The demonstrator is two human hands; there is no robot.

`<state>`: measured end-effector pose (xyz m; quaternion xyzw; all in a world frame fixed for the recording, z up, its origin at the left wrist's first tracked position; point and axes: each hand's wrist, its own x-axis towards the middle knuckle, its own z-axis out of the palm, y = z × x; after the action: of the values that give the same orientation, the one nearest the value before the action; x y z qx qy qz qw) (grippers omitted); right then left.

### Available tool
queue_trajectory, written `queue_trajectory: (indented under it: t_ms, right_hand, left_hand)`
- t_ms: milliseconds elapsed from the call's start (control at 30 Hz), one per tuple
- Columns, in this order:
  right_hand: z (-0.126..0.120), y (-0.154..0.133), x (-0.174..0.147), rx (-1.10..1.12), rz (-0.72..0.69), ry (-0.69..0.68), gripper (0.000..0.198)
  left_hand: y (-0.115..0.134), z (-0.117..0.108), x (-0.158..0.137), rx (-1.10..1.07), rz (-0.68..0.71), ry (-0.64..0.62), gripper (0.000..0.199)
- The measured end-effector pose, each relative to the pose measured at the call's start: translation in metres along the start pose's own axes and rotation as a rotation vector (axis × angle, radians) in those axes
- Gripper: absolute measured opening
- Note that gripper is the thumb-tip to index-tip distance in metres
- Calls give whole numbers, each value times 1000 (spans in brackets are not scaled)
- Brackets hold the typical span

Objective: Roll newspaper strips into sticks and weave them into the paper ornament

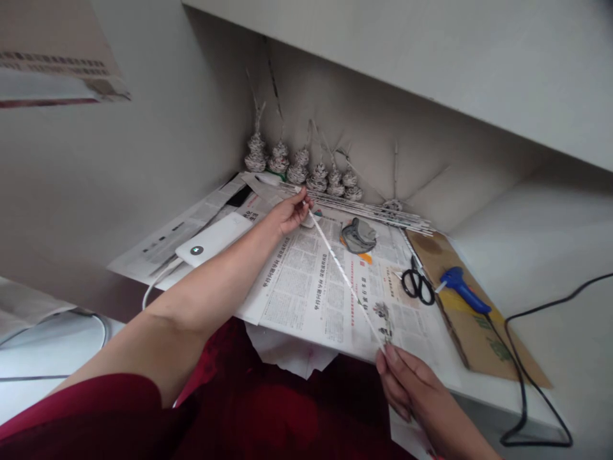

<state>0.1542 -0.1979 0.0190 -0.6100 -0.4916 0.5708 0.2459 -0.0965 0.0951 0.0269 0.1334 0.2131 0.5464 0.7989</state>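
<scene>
A thin rolled paper stick (339, 263) stretches diagonally between my two hands, above the newspaper (306, 291) spread on the table. My left hand (294, 212) is closed on its far end, close to a bundle of similar paper sticks (373, 211). Near the table's front edge, my right hand (407, 378) pinches the near end between thumb and fingers. Behind the bundle stands a row of woven paper gourds (297, 167) with loose sticks poking up from their tops.
Black-handled scissors (417, 286) and a blue glue gun (463, 291) lie at the right, the gun on a cardboard sheet (502, 348) with its black cord trailing. A grey crumpled piece (358, 235) rests mid-table. A white device (214, 238) with a cable sits left. An overhang (431, 57) juts above.
</scene>
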Motion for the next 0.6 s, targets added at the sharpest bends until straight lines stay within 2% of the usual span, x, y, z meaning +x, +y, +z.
queue_trajectory:
  t_ms: [100, 167, 200, 267, 367, 433, 500, 533, 600]
  right_hand:
    - [3, 2, -5, 393, 84, -172, 34]
    - [3, 2, -6, 424, 113, -217, 34]
    - [3, 0, -6, 364, 124, -209, 34]
    - [2, -6, -3, 91, 99, -113, 33]
    - [1, -19, 9, -521, -99, 229, 34]
    - [2, -24, 20, -805, -192, 402, 32]
    - [5, -25, 30, -892, -223, 437, 27]
    - [7, -25, 33, -849, -231, 413, 26]
    - [11, -23, 35, -590, -195, 293, 30]
  left_hand:
    - [0, 2, -2, -11, -16, -5, 25]
    - [0, 3, -4, -6, -10, -11, 26]
    - [-1, 3, -4, -2, -7, -13, 26]
    - [-3, 3, -4, 10, -3, -13, 25]
    - [-7, 2, -3, 33, 1, 3, 24]
    - [-8, 1, -2, 35, 5, 7, 23]
    - [-8, 1, -2, 28, 5, 5, 21]
    - [-7, 1, -2, 26, 0, 2, 21]
    - [-7, 2, -3, 26, -11, -3, 21]
